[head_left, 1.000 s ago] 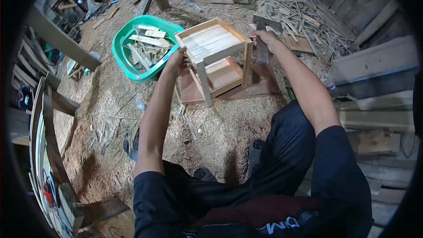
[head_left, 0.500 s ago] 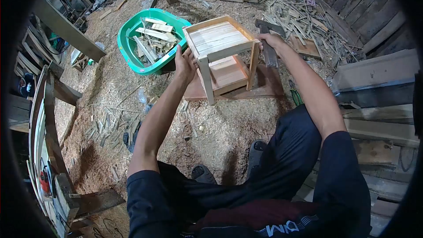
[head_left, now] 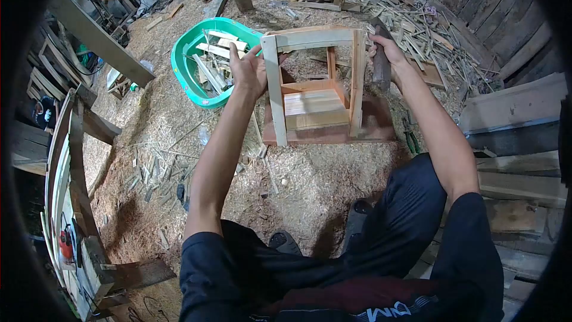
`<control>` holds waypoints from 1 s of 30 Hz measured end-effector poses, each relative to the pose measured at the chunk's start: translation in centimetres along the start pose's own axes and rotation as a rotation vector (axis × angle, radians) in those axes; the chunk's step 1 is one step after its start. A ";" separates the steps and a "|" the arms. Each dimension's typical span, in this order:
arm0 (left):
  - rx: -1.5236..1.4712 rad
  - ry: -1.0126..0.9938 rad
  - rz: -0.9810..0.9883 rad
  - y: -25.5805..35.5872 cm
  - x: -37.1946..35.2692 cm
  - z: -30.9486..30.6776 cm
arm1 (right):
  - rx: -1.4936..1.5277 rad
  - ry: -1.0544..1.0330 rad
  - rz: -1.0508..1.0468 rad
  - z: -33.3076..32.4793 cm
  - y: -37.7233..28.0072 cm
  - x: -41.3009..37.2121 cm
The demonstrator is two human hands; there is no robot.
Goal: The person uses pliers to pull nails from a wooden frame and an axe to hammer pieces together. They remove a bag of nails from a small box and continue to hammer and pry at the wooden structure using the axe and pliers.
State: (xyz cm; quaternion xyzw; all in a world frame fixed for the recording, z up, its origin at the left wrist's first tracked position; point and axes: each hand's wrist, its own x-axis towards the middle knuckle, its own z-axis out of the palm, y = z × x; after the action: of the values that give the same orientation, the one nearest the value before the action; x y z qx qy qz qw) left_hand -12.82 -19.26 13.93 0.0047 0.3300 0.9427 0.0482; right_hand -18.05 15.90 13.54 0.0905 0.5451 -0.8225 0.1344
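Note:
A small wooden frame (head_left: 316, 120) with legs and a lower slatted shelf stands on a reddish-brown board (head_left: 372, 120). Its top edge is turned toward me, so the upper slats are hidden. My left hand (head_left: 249, 73) is beside the left leg, palm toward the frame and fingers apart; whether it touches the wood I cannot tell. On the other side, my right hand (head_left: 390, 53) is closed round a dark hammer-like tool (head_left: 381, 73), close to the upper right corner of the frame.
Behind my left hand sits a green tub (head_left: 180, 71) of wood offcuts. Pliers (head_left: 411, 137) lie right of the board. Scrap wood (head_left: 417, 39) is heaped at the back right, planks (head_left: 518, 107) line the right side, and a post (head_left: 104, 39) leans at the left.
The frame has tipped, its top surface turning out of sight and its front side now facing me. My left hand's fingers have spread upward beside it. The tool stands more upright in my right hand.

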 end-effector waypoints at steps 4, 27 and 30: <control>0.005 0.040 0.005 -0.3 0.2 -0.4 | -0.062 0.062 -0.057 0.7 1.0 -1.0; 0.855 -0.023 0.195 -3.6 -3.2 -5.8 | -0.013 0.043 0.004 1.1 3.0 -1.6; 0.778 0.092 0.157 -5.7 -5.1 -5.2 | -0.159 0.095 -0.031 1.8 2.0 -3.5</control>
State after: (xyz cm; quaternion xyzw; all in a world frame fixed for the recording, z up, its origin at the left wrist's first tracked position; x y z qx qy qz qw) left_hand -7.49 -18.55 6.42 0.0056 0.6627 0.7476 -0.0442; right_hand -14.07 13.88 13.52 0.1100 0.6159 -0.7734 0.1026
